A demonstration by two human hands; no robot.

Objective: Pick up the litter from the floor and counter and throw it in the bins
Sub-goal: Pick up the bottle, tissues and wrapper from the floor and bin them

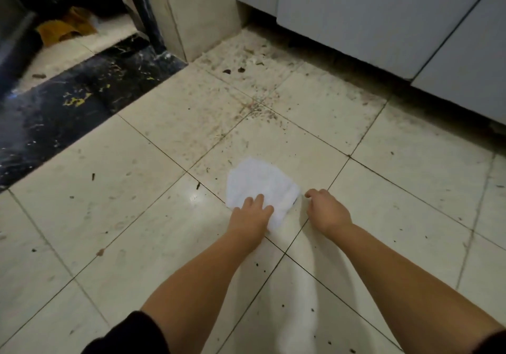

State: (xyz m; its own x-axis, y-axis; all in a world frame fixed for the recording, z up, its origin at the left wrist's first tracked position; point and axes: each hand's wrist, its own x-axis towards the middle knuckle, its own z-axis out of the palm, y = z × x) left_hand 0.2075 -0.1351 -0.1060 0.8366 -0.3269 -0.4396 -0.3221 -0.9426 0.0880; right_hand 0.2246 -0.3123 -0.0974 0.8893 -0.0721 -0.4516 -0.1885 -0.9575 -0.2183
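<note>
A white crumpled tissue (260, 186) lies flat on the cream floor tiles (137, 195) in the middle of the view. My left hand (253, 214) rests on the tissue's near edge, fingers spread over it and pressing down. My right hand (325, 208) hovers just to the right of the tissue, fingers curled downward, its fingertips near the tissue's right corner without a clear hold. No bin is in view.
Dirt specks and small dark scraps (232, 70) are scattered over the tiles toward the far corner. White cabinet doors (369, 19) line the right back. A beige pillar (197, 11) stands at the back, with a dark marble threshold (82, 102) and yellow slippers (65, 29) to the left.
</note>
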